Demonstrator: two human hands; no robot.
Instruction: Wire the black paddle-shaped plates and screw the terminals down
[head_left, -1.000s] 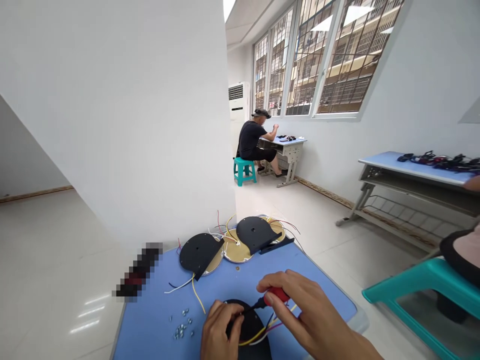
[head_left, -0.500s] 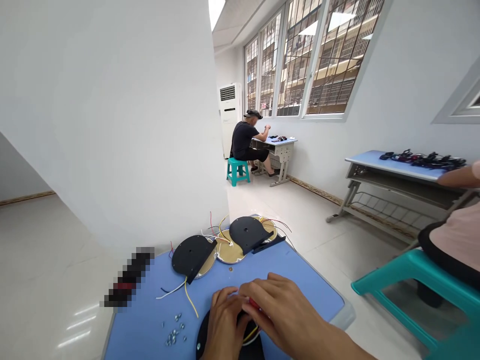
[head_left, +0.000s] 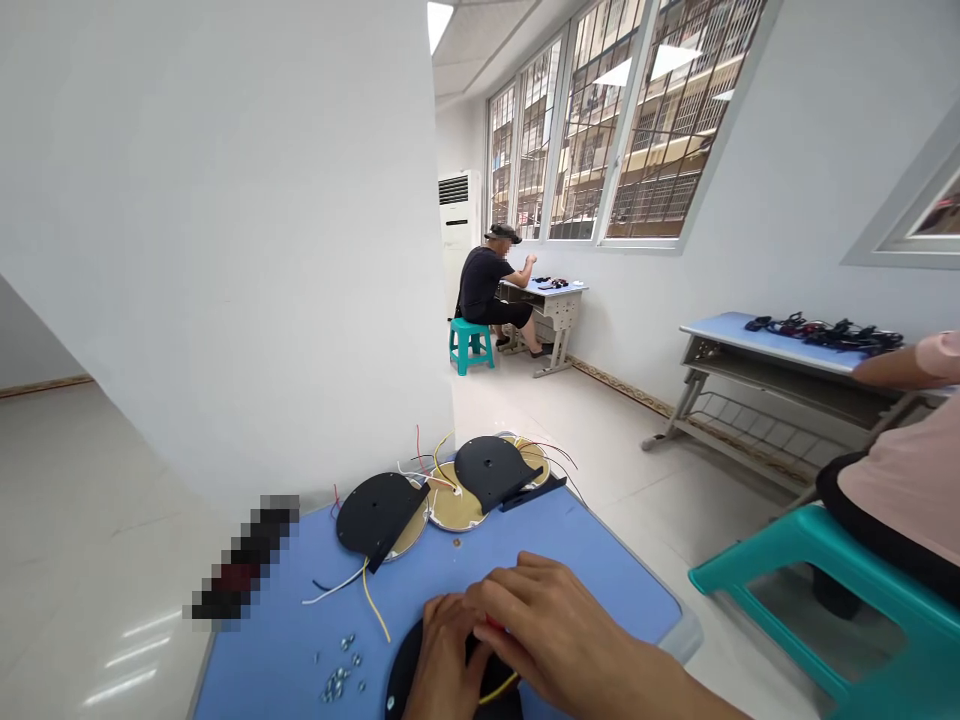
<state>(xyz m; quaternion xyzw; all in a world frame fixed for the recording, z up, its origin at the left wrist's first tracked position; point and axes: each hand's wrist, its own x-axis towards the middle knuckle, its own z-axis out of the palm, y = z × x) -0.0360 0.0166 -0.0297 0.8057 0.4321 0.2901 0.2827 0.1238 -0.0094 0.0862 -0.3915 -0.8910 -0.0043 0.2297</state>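
At the near edge of the blue table, a black round plate [head_left: 401, 665] lies partly under both of my hands. My right hand [head_left: 551, 620] is closed round a red-handled screwdriver [head_left: 491, 622]; only a bit of the handle shows and its tip is hidden. My left hand [head_left: 444, 655] rests over the plate, its fingers bent in close to the screwdriver; what they pinch is hidden. A yellow wire [head_left: 499, 690] comes out below my right hand. Left of the plate lie several small loose screws [head_left: 335, 684].
Farther back on the table [head_left: 585, 560] are a black plate on a gold disc [head_left: 379, 515], another black plate [head_left: 491, 470] and a gold disc [head_left: 454, 510], with loose wires. A white pillar [head_left: 300, 300] stands behind. One person [head_left: 900, 480] sits at right, another [head_left: 484, 280] farther off.
The whole view has shifted slightly, so the table and its parts sit a little farther left. Both hands stay on the black plate with almost the same grip.
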